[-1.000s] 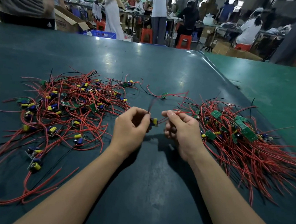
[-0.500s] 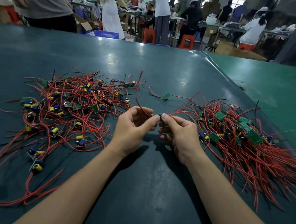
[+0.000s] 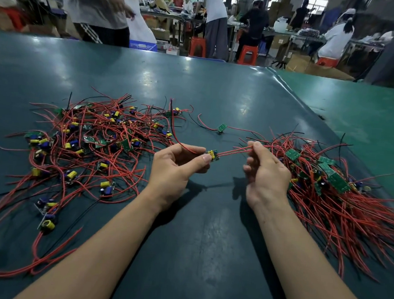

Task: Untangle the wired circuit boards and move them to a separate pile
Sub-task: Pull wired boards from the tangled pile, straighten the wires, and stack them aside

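The small circuit board (image 3: 212, 155) hangs above the green table (image 3: 218, 92), pinched by the left hand (image 3: 176, 166). Its 2 red wires (image 3: 234, 150) run rightward, taut, into the right hand's (image 3: 265, 175) pinching fingertips. A tangled pile (image 3: 94, 142) lies left; a straighter, combed pile (image 3: 342, 190) lies right.
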### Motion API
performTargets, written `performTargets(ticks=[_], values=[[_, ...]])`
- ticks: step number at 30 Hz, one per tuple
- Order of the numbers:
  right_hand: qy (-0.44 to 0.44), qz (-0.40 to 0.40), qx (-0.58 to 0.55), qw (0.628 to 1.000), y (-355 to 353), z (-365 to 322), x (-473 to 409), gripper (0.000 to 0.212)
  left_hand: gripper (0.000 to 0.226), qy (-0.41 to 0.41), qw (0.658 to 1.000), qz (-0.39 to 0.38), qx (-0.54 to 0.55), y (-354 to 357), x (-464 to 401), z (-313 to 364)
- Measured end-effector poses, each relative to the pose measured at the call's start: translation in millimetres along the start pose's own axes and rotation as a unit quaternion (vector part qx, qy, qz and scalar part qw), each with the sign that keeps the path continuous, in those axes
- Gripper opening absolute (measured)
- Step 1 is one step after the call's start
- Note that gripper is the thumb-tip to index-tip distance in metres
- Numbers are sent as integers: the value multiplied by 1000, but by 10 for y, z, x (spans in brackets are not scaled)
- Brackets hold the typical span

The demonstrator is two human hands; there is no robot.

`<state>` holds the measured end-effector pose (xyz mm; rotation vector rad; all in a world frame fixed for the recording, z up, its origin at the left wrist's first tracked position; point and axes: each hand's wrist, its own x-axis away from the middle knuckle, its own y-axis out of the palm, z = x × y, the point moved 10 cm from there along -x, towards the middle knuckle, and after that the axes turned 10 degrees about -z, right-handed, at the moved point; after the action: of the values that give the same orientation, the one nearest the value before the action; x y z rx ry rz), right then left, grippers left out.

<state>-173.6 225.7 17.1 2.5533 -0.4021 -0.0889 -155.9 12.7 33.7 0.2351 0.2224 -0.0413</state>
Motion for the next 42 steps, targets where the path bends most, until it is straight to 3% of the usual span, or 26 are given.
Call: performTargets(ticks=[7,10,14,16,18,21,23,26,31,37,39,42], values=[[-40,19,-54,998,-84,-141,-11,21,13,13,996,21,90,-86,-14,-13],[-78,43,-80,993,-234,-326,-41,24,11,19,989,75,123,-270,-37,-26],[-155,30,42,987,-212,-514,17,21,15,8,979,99,176,-361,-49,-79],[-257,4,196,946,8,-630,218,16,16,27,990,92,101,-336,-49,-30],[-357,-69,332,870,340,-653,465,13,18,65,994,83,2,-296,-19,72],[-359,-224,422,802,742,-352,639,28,25,140,984,44,-101,-182,41,242],[-333,-285,424,792,867,-224,683,32,27,193,961,21,-195,-93,86,354],[-342,-285,398,802,847,-301,676,25,21,197,952,-15,-234,11,90,351],[-300,-309,381,818,848,-316,643,16,22,72,990,-115,-33,168,28,75],[-122,-228,206,944,535,-256,321,16,7,-63,975,-169,127,328,72,-78],[-36,-243,138,959,518,-99,290,10,11,-87,971,-157,155,306,60,-109],[22,-265,139,954,564,44,303,14,10,-113,971,-160,139,310,68,-162]])
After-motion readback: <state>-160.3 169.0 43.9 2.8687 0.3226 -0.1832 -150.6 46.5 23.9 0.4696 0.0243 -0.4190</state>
